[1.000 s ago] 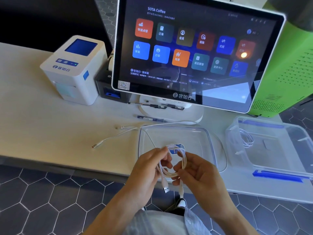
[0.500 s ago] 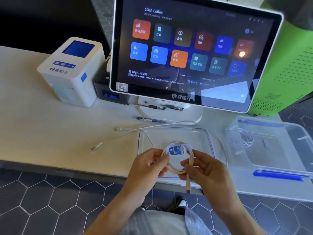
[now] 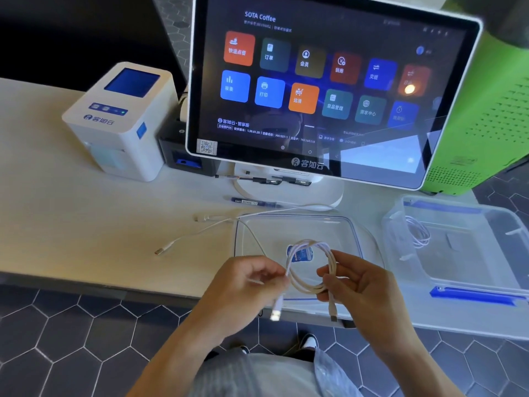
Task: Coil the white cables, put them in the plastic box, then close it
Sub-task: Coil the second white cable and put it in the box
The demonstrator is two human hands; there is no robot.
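Both hands hold a white cable coil (image 3: 309, 270) with a blue label over the table's front edge. My left hand (image 3: 246, 285) pinches its left side, and a USB plug hangs below the fingers. My right hand (image 3: 357, 285) grips the right side, where a second plug dangles. Behind the coil lies the clear lid (image 3: 294, 230) flat on the table. Another white cable (image 3: 200, 233) runs loose across the table to the left of the lid. The clear plastic box (image 3: 463, 242) with blue clips stands open at the right, with one coiled cable (image 3: 418, 233) inside.
A large touchscreen terminal (image 3: 320, 87) on a white stand fills the back. A white label printer (image 3: 120, 121) sits at the left with a black device beside it. Pens (image 3: 252, 202) lie by the stand. A green machine (image 3: 486, 110) stands behind the box. Dark hexagon floor tiles lie below.
The coil has been turned to face up as a wider open ring. My hands have shifted apart to its two sides, and both plugs now hang below them.
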